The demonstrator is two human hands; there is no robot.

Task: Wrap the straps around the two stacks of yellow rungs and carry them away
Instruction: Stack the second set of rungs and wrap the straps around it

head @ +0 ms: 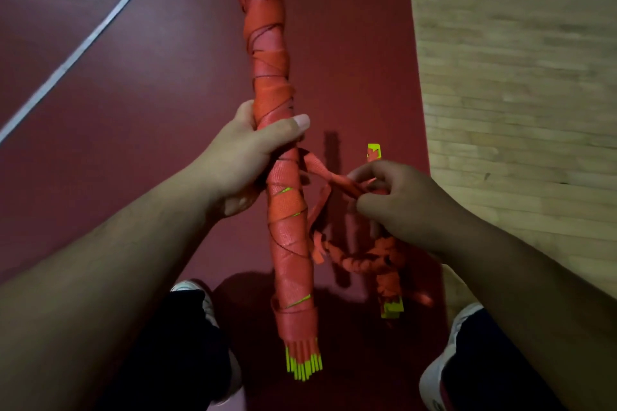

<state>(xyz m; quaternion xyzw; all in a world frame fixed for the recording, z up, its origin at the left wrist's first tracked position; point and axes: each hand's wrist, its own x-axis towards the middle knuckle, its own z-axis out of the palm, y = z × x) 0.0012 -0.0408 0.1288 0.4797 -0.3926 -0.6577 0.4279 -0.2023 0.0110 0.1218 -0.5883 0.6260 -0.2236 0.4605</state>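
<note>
My left hand [247, 153] was curled tight round the first stack [267, 43], thumb across its front and fingers behind. That stack was bound in orange strap along nearly its whole length. Its long axis ran from 12 o'clock, where it left the view, down to 6 o'clock, leaning slightly to the right toward the bottom. Its near end pointed at me between my shoes [444, 367], with the yellow rungs [302, 365] poking out of the wrapping there.

My right hand [400, 207], at 3 o'clock from the left, pinched a loose strap [320, 170] between thumb and curled fingers. The strap led off toward 10 o'clock to the first stack, just below my left hand.

Under my right hand lay the second stack [389, 277] on the red floor [100, 77], also lying 12 to 6, loosely bound, with yellow showing at both ends. Wood floor [517, 77] lay off at 3 o'clock.
</note>
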